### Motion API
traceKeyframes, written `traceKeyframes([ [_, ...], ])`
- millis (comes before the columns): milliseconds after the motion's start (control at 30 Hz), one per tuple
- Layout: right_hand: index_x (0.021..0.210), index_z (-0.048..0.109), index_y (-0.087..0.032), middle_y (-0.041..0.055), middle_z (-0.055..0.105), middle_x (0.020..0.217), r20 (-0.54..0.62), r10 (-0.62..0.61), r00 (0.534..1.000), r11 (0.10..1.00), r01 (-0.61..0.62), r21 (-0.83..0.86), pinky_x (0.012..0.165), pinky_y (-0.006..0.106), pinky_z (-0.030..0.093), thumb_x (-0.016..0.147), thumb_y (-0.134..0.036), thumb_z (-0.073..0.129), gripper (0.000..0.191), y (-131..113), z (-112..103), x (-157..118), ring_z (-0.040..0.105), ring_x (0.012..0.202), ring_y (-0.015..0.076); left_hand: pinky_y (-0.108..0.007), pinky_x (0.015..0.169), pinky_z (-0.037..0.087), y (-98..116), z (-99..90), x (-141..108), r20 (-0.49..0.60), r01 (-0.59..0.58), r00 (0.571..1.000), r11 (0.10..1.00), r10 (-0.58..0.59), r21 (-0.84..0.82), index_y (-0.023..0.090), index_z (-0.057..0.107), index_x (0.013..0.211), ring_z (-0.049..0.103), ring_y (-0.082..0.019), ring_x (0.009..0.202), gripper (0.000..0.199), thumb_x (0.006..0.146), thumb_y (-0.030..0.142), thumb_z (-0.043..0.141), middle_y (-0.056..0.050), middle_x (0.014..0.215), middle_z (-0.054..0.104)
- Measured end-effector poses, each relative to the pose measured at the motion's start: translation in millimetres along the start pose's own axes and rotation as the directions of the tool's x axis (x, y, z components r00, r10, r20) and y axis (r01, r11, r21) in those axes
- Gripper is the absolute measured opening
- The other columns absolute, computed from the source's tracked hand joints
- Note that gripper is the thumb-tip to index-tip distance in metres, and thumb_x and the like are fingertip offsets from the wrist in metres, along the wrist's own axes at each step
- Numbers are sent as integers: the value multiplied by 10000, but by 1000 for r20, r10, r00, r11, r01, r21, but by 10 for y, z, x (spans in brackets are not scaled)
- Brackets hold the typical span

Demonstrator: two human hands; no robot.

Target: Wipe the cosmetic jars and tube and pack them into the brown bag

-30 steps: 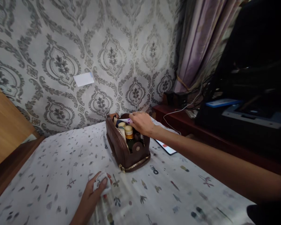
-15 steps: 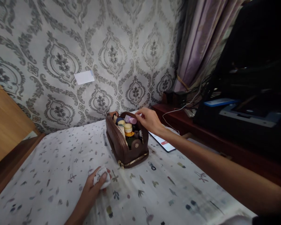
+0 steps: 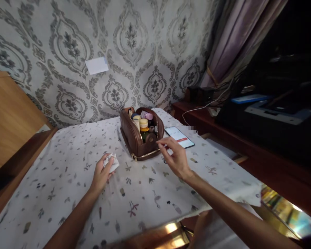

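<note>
A brown toiletry bag (image 3: 129,133) stands unzipped on the patterned cloth (image 3: 103,207). Small jars and tubes fill it, among them a yellow-lidded jar (image 3: 143,123) and a pink-lilac bottle (image 3: 147,116). My left hand (image 3: 103,169) is closed around a crumpled white wipe or cloth (image 3: 113,163), in front and to the left of the bag. Close to the bag's front right corner is my right hand (image 3: 175,155), its fingers loosely bent, thumb and index slightly apart, with nothing visible in them. Whether its fingertips touch the bag, I cannot tell.
A phone (image 3: 180,137) with a lit screen lies right of the bag. Beyond the cloth's right edge are a dark red wooden surface (image 3: 197,116), a white cable (image 3: 212,103) and a large black object (image 3: 274,90). A wooden panel (image 3: 12,121) stands at left, patterned wallpaper behind.
My right hand has come back from the bag's far right rim toward its front corner. My left hand still holds the white wipe or cloth. The view has tilted down.
</note>
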State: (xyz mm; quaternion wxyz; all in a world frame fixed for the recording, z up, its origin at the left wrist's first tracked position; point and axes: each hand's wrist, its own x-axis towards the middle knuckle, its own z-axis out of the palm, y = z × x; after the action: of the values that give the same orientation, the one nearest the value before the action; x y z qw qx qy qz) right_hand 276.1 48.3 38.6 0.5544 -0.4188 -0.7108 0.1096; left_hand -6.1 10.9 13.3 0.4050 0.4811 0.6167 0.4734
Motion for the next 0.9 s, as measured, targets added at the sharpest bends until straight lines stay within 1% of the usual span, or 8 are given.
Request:
traceKeyframes([
  [133,950,694,-202,91,705,946,105,79,991,997,-77,-30,622,298,517,965,-324,515,217,4,-128,-332,651,795,191,-328,810,556,42,-173,89,-160,-198,953,929,257,313,195,572,1218,668,-240,946,563,897,650,492,-87,1028,683],
  [233,943,702,-184,91,710,935,153,183,971,979,-165,-122,617,292,507,934,-331,522,233,61,-311,-531,646,763,189,-504,1105,415,42,-317,160,-60,-283,901,686,431,670,169,468,1416,497,-356,1326,659,884,546,558,-200,1406,550],
  [300,947,709,-171,99,717,946,149,254,956,956,-225,-190,665,309,513,908,-333,517,254,144,-407,-647,650,792,202,-644,1133,316,0,-364,189,52,-219,942,490,331,844,177,448,1458,342,-435,1435,706,873,551,571,-231,1553,397],
  [367,932,710,-160,98,725,934,113,352,929,918,-319,-237,714,325,513,869,-315,529,247,247,-455,-746,648,800,208,-705,1104,303,-59,-361,197,143,-196,977,405,156,893,185,426,1486,363,-449,1410,702,913,585,484,-238,1531,421],
  [400,914,706,-151,87,719,865,99,417,903,891,-385,-239,704,322,509,849,-308,538,239,293,-462,-786,635,751,200,-712,1101,300,-86,-346,193,157,-199,978,382,139,903,195,422,1492,364,-446,1408,698,924,599,449,-235,1532,420],
  [500,948,689,-125,52,677,725,-4,546,838,828,-540,-147,634,293,483,864,-298,481,283,361,-448,-847,576,613,165,-686,1108,316,-129,-283,156,181,-241,965,373,189,896,219,394,1509,362,-418,1413,688,944,611,387,-212,1543,413],
  [667,880,696,-133,53,703,738,15,481,876,854,-466,-231,746,302,484,825,-266,523,224,252,-423,-829,611,694,175,-660,1095,348,-130,-249,92,201,-293,945,397,257,870,221,436,1480,390,-410,1387,646,947,583,406,-210,1497,455],
  [900,861,701,-130,59,712,749,14,491,871,852,-476,-217,755,311,488,812,-248,528,216,245,-417,-835,627,713,184,-607,1101,355,-163,-272,127,170,-257,955,394,243,882,210,482,1433,397,-381,1378,578,954,527,413,-205,1465,474],
])
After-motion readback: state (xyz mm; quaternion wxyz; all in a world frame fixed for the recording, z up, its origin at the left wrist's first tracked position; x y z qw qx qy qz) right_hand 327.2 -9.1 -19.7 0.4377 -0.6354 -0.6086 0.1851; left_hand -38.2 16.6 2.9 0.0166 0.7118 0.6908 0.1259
